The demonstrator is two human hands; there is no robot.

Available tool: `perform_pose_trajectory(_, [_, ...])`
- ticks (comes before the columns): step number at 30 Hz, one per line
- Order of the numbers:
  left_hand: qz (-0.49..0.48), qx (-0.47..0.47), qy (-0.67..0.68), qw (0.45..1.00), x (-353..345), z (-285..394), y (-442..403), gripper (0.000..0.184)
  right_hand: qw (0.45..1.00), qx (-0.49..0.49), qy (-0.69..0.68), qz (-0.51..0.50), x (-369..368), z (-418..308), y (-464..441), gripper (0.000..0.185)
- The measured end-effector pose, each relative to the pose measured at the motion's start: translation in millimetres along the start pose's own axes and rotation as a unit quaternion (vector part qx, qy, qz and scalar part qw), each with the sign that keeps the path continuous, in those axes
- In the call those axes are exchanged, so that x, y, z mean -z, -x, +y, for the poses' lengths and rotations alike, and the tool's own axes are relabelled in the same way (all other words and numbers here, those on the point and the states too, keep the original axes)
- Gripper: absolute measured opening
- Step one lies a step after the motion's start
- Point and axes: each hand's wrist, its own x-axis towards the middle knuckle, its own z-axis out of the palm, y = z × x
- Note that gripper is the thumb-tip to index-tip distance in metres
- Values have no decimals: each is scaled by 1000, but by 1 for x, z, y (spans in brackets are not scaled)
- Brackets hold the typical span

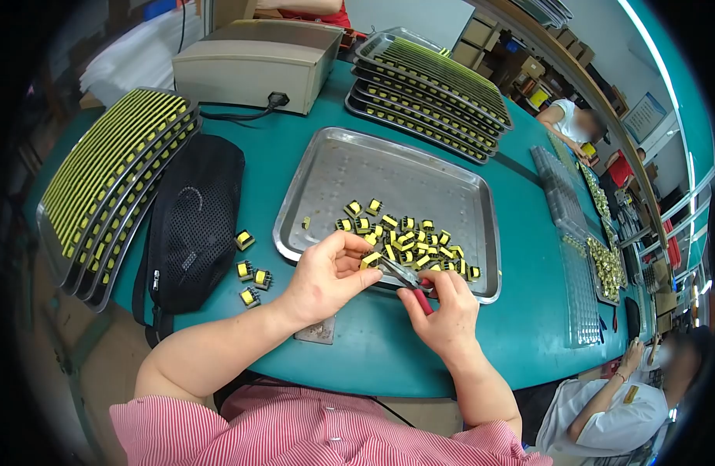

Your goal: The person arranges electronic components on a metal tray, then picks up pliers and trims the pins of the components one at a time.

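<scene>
My left hand (332, 273) pinches a small yellow-and-black transformer (371, 260) between thumb and fingers, over the near edge of a metal tray (373, 155). Red-handled pliers (421, 295) are gripped in my right hand (444, 311); their metal jaws reach to the held transformer. Whether the jaws bite on one of its pins I cannot tell. Many loose transformers (419, 248) lie heaped in the near half of the tray. Several more transformers (251, 296) sit on the green table, left of the tray.
Stacked trays of transformers stand at the left (117, 179) and at the back (435, 85). A black mesh bag (190, 225) lies beside the left stack. Behind it is a beige machine (256, 62) with a cable. Clear plastic trays (579, 295) and other people are at the right.
</scene>
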Motion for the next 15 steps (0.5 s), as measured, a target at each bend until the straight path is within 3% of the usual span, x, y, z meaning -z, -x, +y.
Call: perform_pose_trajectory(15, [36,-87,-181,979,-5,3,7,35,1000,4,23,7,-3,2,2,31])
